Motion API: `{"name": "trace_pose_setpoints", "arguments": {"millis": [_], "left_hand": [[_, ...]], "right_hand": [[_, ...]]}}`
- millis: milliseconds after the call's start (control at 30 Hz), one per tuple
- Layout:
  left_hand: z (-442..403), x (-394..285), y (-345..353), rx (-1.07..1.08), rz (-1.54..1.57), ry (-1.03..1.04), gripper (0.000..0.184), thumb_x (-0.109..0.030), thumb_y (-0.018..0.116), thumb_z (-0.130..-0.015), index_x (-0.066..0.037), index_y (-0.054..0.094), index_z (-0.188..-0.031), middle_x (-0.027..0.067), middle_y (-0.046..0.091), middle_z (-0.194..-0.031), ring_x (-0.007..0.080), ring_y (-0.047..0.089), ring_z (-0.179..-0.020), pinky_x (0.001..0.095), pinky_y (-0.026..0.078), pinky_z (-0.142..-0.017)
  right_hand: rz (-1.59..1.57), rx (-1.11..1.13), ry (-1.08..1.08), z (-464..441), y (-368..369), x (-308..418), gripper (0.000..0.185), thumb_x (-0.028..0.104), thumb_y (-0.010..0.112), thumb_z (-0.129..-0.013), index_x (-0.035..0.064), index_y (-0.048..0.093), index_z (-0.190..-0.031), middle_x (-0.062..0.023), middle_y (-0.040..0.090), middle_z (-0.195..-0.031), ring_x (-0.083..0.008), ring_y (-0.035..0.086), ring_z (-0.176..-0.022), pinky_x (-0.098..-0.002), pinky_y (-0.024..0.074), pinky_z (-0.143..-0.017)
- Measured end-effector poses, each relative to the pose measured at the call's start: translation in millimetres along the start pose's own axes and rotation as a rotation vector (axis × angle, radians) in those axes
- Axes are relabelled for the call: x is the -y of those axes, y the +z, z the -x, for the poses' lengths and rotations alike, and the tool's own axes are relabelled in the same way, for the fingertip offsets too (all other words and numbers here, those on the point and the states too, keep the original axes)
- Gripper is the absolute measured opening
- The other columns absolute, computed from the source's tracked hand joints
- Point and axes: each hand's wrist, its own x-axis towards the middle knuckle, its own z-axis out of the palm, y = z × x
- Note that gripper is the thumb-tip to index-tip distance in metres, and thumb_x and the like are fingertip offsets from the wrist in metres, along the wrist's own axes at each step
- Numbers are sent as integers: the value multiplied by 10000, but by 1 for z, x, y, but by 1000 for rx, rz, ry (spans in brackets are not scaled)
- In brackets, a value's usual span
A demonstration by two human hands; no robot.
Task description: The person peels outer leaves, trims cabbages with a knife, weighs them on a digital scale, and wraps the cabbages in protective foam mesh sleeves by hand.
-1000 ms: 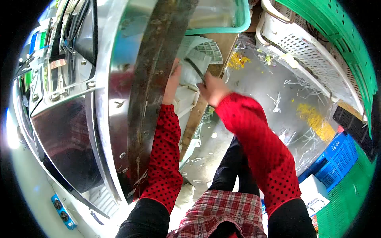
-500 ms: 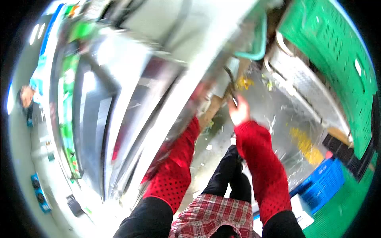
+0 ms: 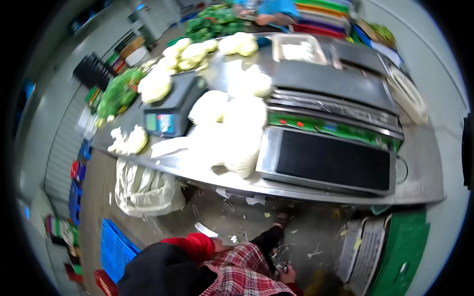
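My left hand (image 3: pixel 217 245), at the end of a red sleeve, is low beside my red plaid apron (image 3: pixel 247 259); its fingers are mostly hidden. My right hand (image 3: pixel 286 274) hangs by my leg with fingers closed around a small greyish, metallic-looking thing (image 3: pixel 281 268) too small to make out. Both hands are below the metal table (image 3: pixel 424 172). On the table's near side lies a film-wrapping machine with a black plate (image 3: pixel 333 160). To its left are overexposed white bags (image 3: pixel 237 138) and a scale (image 3: pixel 170 118) with a pale cabbage head (image 3: pixel 155 88) on it.
More pale heads (image 3: pixel 192 55) and leafy greens (image 3: pixel 215 22) are further back. An open white sack (image 3: pixel 145 192) stands on the floor, with a blue crate (image 3: pixel 116 244) nearer me. Green crates (image 3: pixel 402 251) stand under the table's right end. A person's hand (image 3: pixel 265 19) shows across the table.
The view has swung up and round from the floor beside the table to the tabletop. Both hands, stretched out low earlier, are now closer to my body.
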Motion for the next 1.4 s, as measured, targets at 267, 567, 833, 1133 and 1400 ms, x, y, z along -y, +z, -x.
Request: {"name": "trace_pose_setpoints", "arguments": {"millis": [267,567,833,1133,1400], "left_hand": [[97,-47,-107,-513,170,403,475,-474,576,-852,-68,631,-1091,166,650,-989,353,622,-906,426,501,-800],[304,21,-378,-1679,382,1240,457,-259,742,-769,64,603,-1060,252,586,-1136,379,614,-973,418,509,-797],[398,51,-449,-2615,330,2083,248,-161,526,-925,-36,560,-1136,46,558,-1159,173,558,-903,303,499,-679],[407,64,-499,-2443,166,2077,216,-153,596,-868,-51,546,-1052,12,557,-1047,92,538,-821,266,490,-558],[312,166,-521,-1750,91,1180,251,-218,674,-761,-66,576,-935,83,615,-900,266,592,-723,384,481,-579]], "right_hand": [[60,243,-85,6,41,144,226,173,700,-811,-3,631,-934,-68,650,-642,-127,636,-583,-285,505,-556],[352,283,-320,-40,197,271,279,298,728,-793,33,657,-843,-89,617,-643,-153,594,-612,-338,490,-599],[145,457,-397,-56,351,488,198,178,687,-850,25,630,-962,-9,591,-627,-62,524,-536,-235,414,-485],[274,688,-425,-108,393,497,188,184,683,-853,23,632,-935,-33,609,-638,-89,550,-550,-244,435,-509],[403,428,-571,-125,412,557,165,186,668,-867,41,634,-938,-16,584,-656,-79,538,-540,-230,423,-477]]}}
